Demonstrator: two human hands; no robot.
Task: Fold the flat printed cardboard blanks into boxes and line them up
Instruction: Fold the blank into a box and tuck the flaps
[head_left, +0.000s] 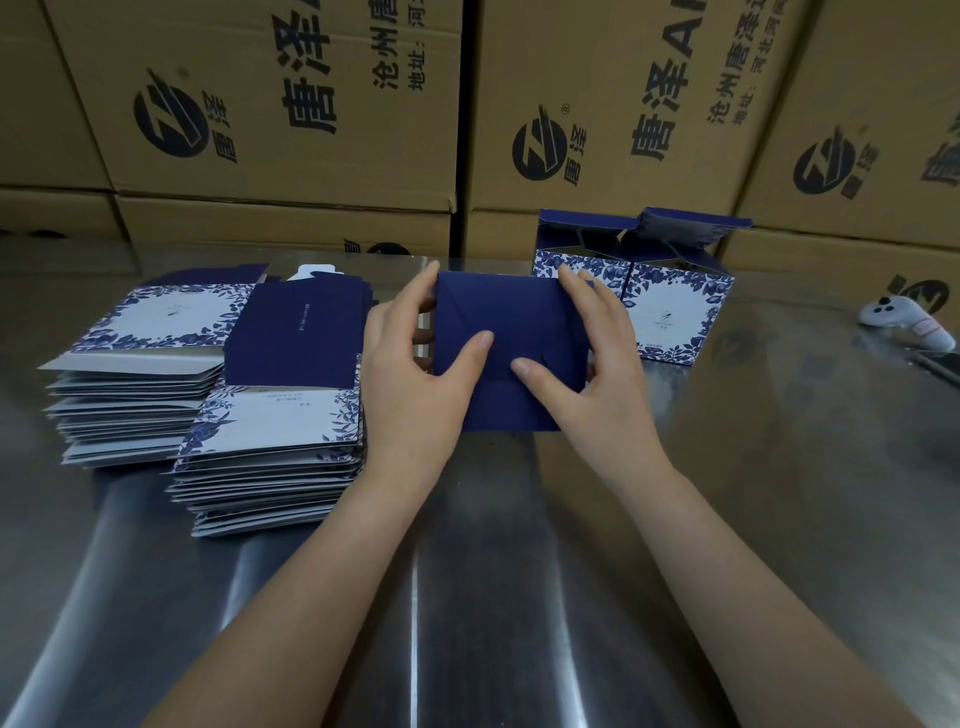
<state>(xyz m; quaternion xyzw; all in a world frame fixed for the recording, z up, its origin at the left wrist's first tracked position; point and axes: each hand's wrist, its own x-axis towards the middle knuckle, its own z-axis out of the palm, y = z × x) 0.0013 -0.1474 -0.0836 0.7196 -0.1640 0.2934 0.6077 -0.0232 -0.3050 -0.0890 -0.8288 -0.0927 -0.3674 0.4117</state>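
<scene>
- Gripping from both sides: left hand (415, 384) wrapped round the left edge of the navy box (511, 317), thumb pressed flat on its dark face; right hand (592, 384) clasping the right edge, fingers over the top corner, thumb pushing on the overlapping flaps near the middle.
- Held at the centre of the steel table (467, 597), navy flapped end turned toward the camera; resting on the surface or lifted off it, impossible to tell.
- Just behind, partly hidden by the right hand: two folded boxes (675, 312) side by side and touching, blue floral print on white, top flaps standing open.
- To the left: far stack (135, 374) and near stack (275, 441) of flat blanks, close together, the near one's top blank showing a navy panel.
- Near the right edge: small white controller (904, 322).
- Along the back: brown cartons (311, 104) with black print.
</scene>
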